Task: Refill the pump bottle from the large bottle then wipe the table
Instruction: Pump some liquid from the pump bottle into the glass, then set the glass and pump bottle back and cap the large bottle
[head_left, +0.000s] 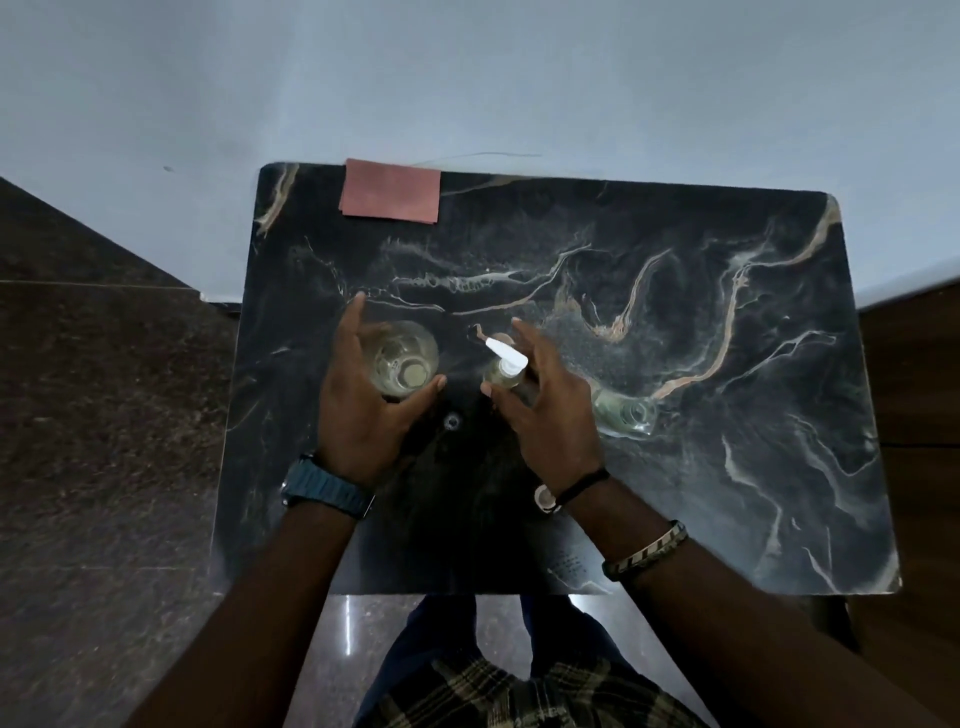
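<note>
The left hand (358, 395), open, curves around the large bottle (405, 358); the right hand (545, 400), open too, is beside the upright pump bottle (505, 366), nearer it.

dim overall | glare on floor (347, 631) | wide-angle bending at edges | mostly sharp
</note>
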